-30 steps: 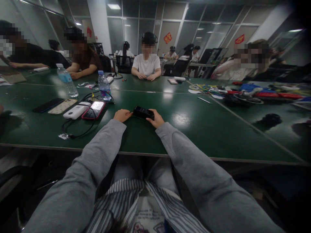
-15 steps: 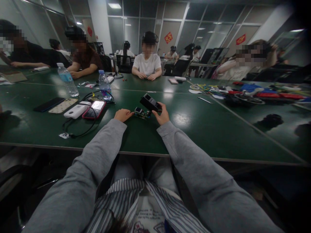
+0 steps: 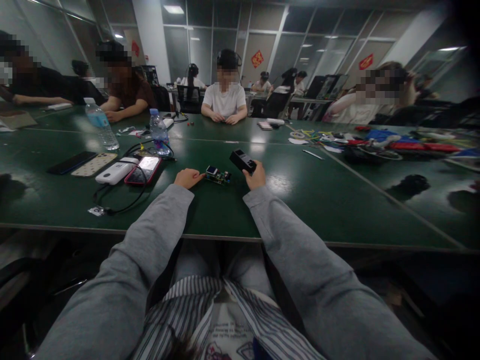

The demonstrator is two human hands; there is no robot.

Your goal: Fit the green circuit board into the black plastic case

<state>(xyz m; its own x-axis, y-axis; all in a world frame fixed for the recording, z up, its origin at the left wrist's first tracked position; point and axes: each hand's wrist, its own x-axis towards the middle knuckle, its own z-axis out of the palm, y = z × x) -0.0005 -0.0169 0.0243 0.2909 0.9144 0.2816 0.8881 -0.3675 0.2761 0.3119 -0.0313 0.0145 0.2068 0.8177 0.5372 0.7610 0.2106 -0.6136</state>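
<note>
In the head view, my left hand (image 3: 187, 178) is closed at the left end of a small green circuit board (image 3: 218, 176), thumb and finger pinching its edge. The board has a little screen and several small parts on top. My right hand (image 3: 257, 176) grips a black rectangular casing (image 3: 242, 160) by its near right end. That casing has a window-like opening at its far end and is tilted above the green table. A gap separates it from the board. The undersides of both things are hidden.
On my left lie a white power bank (image 3: 116, 170), a red-edged phone (image 3: 143, 171), other phones and a black cable. Two water bottles (image 3: 159, 132) stand behind them. Wires and tools (image 3: 393, 142) are heaped at right. A person (image 3: 225, 100) sits opposite.
My right hand has carried the black casing to the right, away from the circuit board, uncovering more of the board. My left hand stays at the board's left end. The camera view has shifted slightly.
</note>
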